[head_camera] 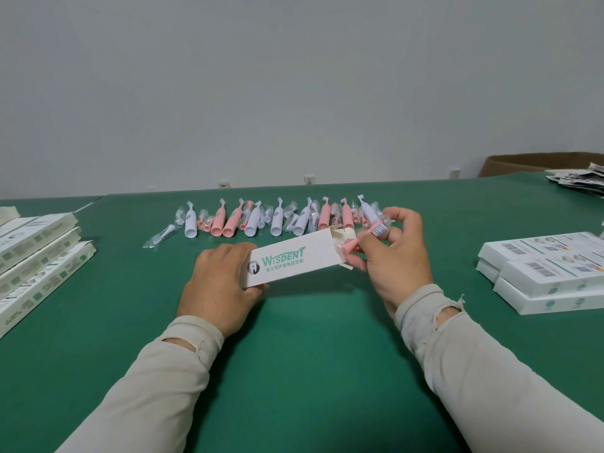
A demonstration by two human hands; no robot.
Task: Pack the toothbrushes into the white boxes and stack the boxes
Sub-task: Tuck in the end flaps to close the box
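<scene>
My left hand (219, 282) grips the closed end of a white box (294, 258) printed with green letters, held just above the green table (300, 348). The box's right end is open, flaps out. My right hand (394, 256) pinches a pink brush head in a clear wrapper (369, 235) at that open mouth, its bristles pointing right. A row of several pink and white toothbrush handles (277, 217) and wrapped brush heads lies across the table behind the box. One wrapped white brush head (160, 234) lies apart at the row's left end.
Several white boxes (36, 256) lie side by side at the left edge. At the right edge lies a stack of white boxes (542, 276) with barcodes up. A cardboard carton (536, 163) and a pile of leaflets (581, 181) sit at the far right.
</scene>
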